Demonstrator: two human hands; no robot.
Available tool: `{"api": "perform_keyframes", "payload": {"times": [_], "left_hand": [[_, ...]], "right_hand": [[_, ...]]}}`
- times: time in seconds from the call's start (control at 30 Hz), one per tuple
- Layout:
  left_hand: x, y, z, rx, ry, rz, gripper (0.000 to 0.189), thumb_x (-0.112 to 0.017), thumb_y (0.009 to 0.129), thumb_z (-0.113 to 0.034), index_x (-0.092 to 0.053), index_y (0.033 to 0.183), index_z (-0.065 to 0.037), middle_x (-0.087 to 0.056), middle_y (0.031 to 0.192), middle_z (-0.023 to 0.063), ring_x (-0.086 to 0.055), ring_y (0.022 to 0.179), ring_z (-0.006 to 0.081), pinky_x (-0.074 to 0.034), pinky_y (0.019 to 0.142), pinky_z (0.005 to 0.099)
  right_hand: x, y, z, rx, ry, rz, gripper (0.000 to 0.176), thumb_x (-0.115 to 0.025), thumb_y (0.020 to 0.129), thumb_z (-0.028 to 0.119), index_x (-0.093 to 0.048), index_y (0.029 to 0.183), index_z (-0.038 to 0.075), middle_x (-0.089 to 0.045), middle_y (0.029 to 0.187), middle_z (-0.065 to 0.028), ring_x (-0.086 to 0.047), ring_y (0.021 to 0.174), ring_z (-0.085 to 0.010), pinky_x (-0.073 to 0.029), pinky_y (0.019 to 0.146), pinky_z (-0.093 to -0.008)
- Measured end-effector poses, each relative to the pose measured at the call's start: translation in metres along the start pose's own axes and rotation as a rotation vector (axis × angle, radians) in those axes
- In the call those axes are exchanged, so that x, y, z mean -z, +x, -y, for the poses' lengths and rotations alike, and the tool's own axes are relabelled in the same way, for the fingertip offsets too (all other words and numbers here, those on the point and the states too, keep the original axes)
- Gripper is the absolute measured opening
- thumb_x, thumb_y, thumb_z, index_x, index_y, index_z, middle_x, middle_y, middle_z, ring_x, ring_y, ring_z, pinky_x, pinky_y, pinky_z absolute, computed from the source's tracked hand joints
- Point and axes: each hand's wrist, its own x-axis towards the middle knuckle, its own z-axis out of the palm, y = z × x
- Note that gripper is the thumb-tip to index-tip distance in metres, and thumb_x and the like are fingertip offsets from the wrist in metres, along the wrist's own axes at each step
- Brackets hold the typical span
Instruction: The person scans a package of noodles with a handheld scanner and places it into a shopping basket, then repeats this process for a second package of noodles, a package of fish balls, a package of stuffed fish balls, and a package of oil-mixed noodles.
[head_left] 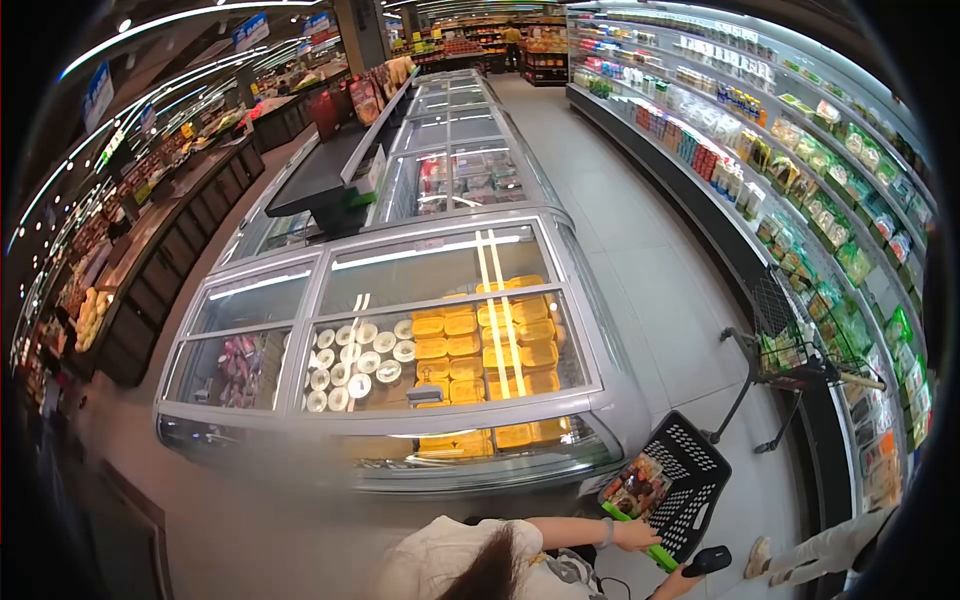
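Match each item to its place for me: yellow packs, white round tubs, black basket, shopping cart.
1 yellow packs
2 white round tubs
3 black basket
4 shopping cart

A beside the chilled shelves
B under the freezer glass, further right
C a hand grips its green handle
D under the same glass, further left

Pairs: 1-B; 2-D; 3-C; 4-A

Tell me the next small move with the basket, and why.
Probably swing the basket left, nearer the freezer: the left hand grips its green handle, it sits just off the freezer's front corner, and a trolley stands in the aisle on the right.
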Motion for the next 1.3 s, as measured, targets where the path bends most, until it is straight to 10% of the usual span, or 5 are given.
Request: {"api": "perform_keyframes", "payload": {"times": [0.33,1.3], "left_hand": [[0.022,0.095,0.036,0.190,0.115,-0.293,0.034,-0.051,0.076,-0.017,-0.043,0.107,-0.004,-0.048,0.088,0.0114,-0.049,0.085,0.0267,-0.037,0.070,0.0365],[0.242,0.235,0.283,0.625,0.225,-0.652,0.040,-0.052,0.077,-0.015,-0.041,0.114,-0.008,-0.047,0.095,0.0085,-0.043,0.093,0.0237,-0.033,0.078,0.0397]], "right_hand": [[-0.064,0.151,0.001,0.051,-0.003,0.161,0.058,-0.054,0.066,0.009,-0.033,0.120,0.000,-0.052,0.100,-0.0227,-0.051,0.090,-0.0362,-0.040,0.075,-0.0380],[-0.355,0.412,0.257,0.388,0.123,0.475,0.051,-0.054,0.063,0.003,-0.038,0.111,-0.004,-0.053,0.097,-0.0231,-0.051,0.089,-0.0377,-0.040,0.075,-0.0398]]}}
